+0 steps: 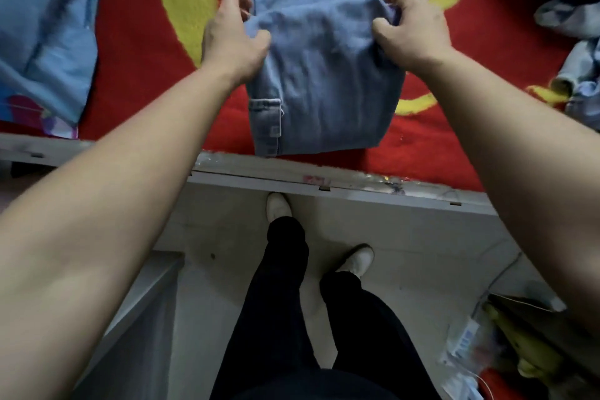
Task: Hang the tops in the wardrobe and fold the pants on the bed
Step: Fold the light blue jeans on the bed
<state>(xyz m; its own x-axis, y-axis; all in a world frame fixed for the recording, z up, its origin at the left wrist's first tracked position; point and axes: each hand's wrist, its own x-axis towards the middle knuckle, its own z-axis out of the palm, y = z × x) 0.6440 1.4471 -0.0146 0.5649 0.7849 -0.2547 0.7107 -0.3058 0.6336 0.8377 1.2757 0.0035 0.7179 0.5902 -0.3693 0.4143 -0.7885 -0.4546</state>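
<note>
A pair of light blue jeans [321, 75] lies on the red and yellow blanket [139, 52] of the bed, its near part doubled over the legs that run away from me. My left hand [233, 39] pinches the left corner of the folded edge. My right hand [409, 32] grips the right corner of the same edge, fingers curled round the denim. The waistband and a pocket show at the near left of the fold.
A light blue garment [45, 29] lies flat at the bed's left. More pale denim clothes [578, 58] are bunched at the right edge. The white bed frame [324, 185] runs across in front of my legs. Bags and yellow items [506, 347] sit on the floor at the lower right.
</note>
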